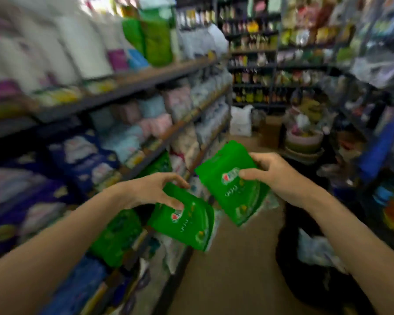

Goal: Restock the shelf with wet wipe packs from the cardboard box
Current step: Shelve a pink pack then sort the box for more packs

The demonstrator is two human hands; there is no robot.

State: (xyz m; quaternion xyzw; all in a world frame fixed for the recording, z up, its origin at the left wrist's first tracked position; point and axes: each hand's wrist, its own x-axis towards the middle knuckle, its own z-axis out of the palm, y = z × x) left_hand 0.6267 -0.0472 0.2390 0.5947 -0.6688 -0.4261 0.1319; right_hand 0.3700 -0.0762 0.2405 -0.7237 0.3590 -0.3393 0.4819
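Head view: left hand (155, 189) grips green pack (182, 223), right hand (273, 176) grips second pack (232, 180); shelf (127, 87) left

The left hand (156, 190) is gripping one green wipe pack (187, 226) by its top edge, just beside the shelf (168, 135) on the left. The right hand (271, 176) is pinching a second green pack (230, 185), holding it slightly higher over the brown floor (232, 269). More green packs (116, 235) are sitting on the shelf below the left forearm.
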